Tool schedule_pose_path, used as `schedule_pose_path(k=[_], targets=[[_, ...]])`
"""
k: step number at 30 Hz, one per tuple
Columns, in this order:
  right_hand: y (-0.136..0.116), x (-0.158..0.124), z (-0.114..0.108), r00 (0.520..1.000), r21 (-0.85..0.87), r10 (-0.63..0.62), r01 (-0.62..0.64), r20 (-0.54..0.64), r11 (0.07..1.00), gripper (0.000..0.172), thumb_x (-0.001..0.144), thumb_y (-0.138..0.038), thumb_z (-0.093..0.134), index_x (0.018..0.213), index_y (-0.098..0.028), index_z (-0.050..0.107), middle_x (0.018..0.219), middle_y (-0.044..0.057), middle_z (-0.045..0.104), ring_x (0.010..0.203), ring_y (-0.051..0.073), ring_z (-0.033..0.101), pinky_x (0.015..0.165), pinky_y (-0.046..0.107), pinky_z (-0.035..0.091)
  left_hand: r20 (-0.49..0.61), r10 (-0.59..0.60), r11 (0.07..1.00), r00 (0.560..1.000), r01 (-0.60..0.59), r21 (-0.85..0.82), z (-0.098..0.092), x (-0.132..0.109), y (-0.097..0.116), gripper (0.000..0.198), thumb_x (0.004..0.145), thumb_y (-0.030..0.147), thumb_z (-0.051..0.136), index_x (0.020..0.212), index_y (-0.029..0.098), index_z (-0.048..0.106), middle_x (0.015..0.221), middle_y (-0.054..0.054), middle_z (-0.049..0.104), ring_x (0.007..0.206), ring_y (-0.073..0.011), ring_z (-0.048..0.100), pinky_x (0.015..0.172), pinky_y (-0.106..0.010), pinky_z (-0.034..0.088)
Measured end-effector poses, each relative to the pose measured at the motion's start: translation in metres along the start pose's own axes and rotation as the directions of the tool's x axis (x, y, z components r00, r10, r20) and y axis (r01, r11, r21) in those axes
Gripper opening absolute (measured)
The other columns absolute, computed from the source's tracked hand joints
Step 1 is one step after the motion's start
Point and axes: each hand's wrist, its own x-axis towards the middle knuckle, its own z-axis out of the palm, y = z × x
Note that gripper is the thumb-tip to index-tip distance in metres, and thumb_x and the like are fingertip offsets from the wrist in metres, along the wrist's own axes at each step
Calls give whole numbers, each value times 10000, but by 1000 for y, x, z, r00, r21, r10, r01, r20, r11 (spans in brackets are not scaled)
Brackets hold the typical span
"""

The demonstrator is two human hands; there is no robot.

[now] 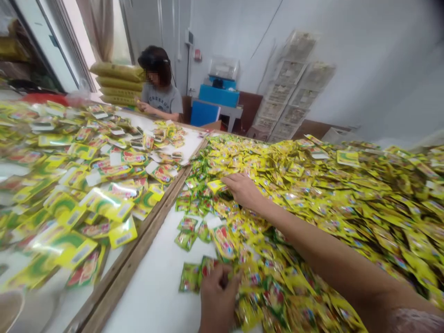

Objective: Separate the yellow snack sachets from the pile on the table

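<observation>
My left hand (220, 293) is low in the middle of the head view. Its thumb and fingers are curled in a pinch at the edge of a green and red sachet (208, 265), partly covered by the fingers. Beside it a green sachet (189, 277) lies flat on the white tabletop (156, 263). Farther off, my right hand (244, 190) stretches over the large heap of yellow sachets (312, 185). Its fingertips close on a shiny yellow sachet (217, 186) at the heap's left edge. Loose green sachets (187, 231) lie between the two hands.
A wooden strip (138, 252) divides the table. Left of it lie many flat yellow-green cartons (114, 203), and a round rim (12, 307) shows at the corner. Across the table sits a person (161, 95) by stacked sacks (118, 81). Blue boxes (218, 96) and plastic crates (286, 88) stand behind.
</observation>
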Motion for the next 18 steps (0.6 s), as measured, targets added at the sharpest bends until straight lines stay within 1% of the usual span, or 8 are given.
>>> schedule_pose_path(k=[4, 6, 8, 10, 12, 14, 16, 18], targets=[[-26, -103, 4, 996, 131, -11, 0, 85, 991, 431, 762, -54, 439, 1148, -174, 587, 1190, 109, 594, 1098, 242, 499, 907, 389, 332, -7, 100, 994, 995, -100, -33, -9, -2, 19, 223, 684, 393, 618, 602, 192, 566, 464, 49, 374, 480, -122, 372, 474, -260, 310], [-39, -147, 6, 998, 268, 21, -34, 52, 963, 450, 746, -53, 435, 1153, -175, 584, 1249, 111, 561, 1161, 249, 470, 945, 416, 329, 3, 158, 988, 988, -158, 2, -16, -6, 25, 218, 699, 389, 604, 607, 198, 550, 470, 52, 374, 481, -118, 355, 480, -261, 291], [-55, -182, 6, 990, 439, 137, -108, -34, 892, 412, 769, -93, 435, 1144, -174, 583, 1243, 114, 562, 1170, 246, 470, 961, 422, 343, 21, 185, 980, 982, -186, 72, -20, -13, 27, 212, 700, 372, 602, 595, 199, 538, 462, 56, 383, 476, -113, 349, 485, -257, 280], [-74, -209, 7, 943, 636, 330, -232, -39, 737, 355, 796, -205, 497, 1143, -185, 566, 1139, 106, 612, 1048, 229, 549, 888, 388, 420, 62, 205, 969, 977, -211, 129, -19, -21, 27, 198, 695, 356, 606, 599, 192, 549, 460, 61, 396, 471, -105, 354, 488, -246, 278], [-95, -228, 10, 871, 786, 480, -370, 108, 495, 404, 744, -338, 614, 1119, -198, 554, 927, 64, 653, 786, 190, 602, 694, 323, 483, 130, 240, 957, 962, -257, 135, -13, -29, 25, 196, 686, 359, 619, 615, 183, 572, 492, 56, 436, 482, -100, 372, 491, -236, 288], [-112, -241, 15, 799, 862, 529, -455, 286, 223, 456, 659, -403, 691, 1041, -191, 562, 687, -6, 603, 554, 136, 533, 525, 266, 445, 189, 251, 958, 949, -271, 91, -5, -36, 24, 233, 671, 397, 640, 624, 176, 583, 528, 47, 474, 496, -100, 398, 493, -229, 308], [-121, -251, 20, 745, 896, 562, -444, 360, 15, 440, 627, -426, 703, 963, -181, 559, 546, -59, 506, 468, 107, 464, 475, 243, 408, 255, 217, 971, 942, -234, 40, 3, -40, 28, 299, 671, 464, 633, 634, 172, 580, 537, 36, 504, 505, -110, 439, 500, -231, 342], [-120, -259, 21, 687, 923, 642, -376, 341, -87, 449, 622, -433, 701, 952, -174, 541, 512, -75, 467, 465, 106, 459, 476, 239, 401, 267, 196, 973, 943, -221, 67, 9, -39, 39, 348, 694, 522, 599, 702, 174, 593, 568, 19, 548, 537, -131, 499, 533, -243, 387]])
